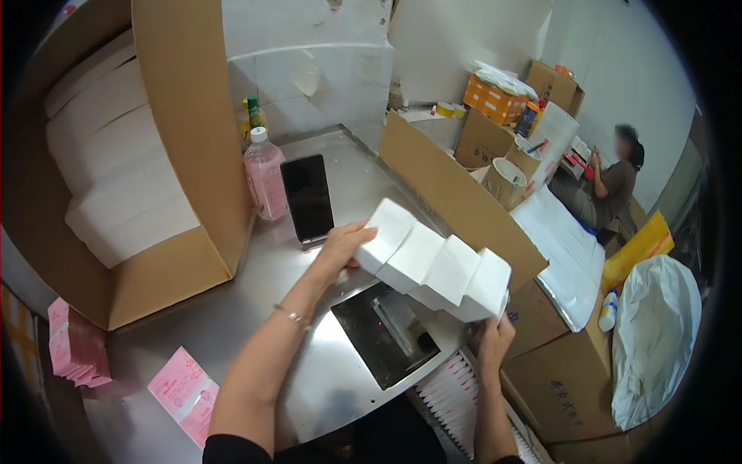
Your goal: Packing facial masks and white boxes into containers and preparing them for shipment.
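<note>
Worktop (259, 298): bare metal, runs under the upright phone (308, 197) and out to all sides of it. Big open carton (182, 100) stands left of the phone, with white bundles (124, 158) stacked inside. Second closed carton (564, 379) sits well right of the phone and nearer the wearer. Seated person (614, 189) is far right of the phone, in the background. Clear plastic bag (657, 340) is also far right of the phone, nearer than that person.

Row of four white blocks (440, 267): in the air, tilted down to the right, just right of the phone and nearer the wearer. Dark panel (386, 336) in the worktop lies below the row, near side of the phone, small red light showing.

Pink bottle (265, 178) is just left of the phone. Pink packet (185, 390) lies flat, nearer and left of the phone; pink packet stack (77, 344) farther left.

Hands: left hand (344, 249) clamps the row's phone-side end, thumb on top. Right hand (495, 344) is at the far end, fingers curled under; grip partly hidden, can't tell how firm.
</note>
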The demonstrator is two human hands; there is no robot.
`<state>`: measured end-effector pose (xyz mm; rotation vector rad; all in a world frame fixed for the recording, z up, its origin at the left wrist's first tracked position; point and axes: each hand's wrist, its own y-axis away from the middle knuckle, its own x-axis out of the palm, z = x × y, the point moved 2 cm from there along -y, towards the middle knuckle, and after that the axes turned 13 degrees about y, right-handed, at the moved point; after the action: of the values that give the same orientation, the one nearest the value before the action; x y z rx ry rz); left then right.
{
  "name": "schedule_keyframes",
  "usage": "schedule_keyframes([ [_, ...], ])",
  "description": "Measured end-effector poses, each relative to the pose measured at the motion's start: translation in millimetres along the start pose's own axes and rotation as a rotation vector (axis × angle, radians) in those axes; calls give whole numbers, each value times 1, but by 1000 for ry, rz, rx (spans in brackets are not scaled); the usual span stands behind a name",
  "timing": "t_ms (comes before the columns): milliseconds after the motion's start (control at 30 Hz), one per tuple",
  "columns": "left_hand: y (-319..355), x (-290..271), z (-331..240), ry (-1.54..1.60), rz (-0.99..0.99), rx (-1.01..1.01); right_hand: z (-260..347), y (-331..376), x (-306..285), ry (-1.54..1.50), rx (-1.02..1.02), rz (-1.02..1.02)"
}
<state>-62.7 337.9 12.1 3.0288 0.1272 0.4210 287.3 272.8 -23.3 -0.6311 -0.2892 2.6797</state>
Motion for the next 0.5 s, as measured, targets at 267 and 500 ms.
schedule_keyframes([
  [267, -52, 21, 13, -287, -295, 340, 30, 34, 13, -33, -103, 167],
  [500, 162, 6, -25, -540, 159, 7, 94, 1, -61, 308, -488, -342],
])
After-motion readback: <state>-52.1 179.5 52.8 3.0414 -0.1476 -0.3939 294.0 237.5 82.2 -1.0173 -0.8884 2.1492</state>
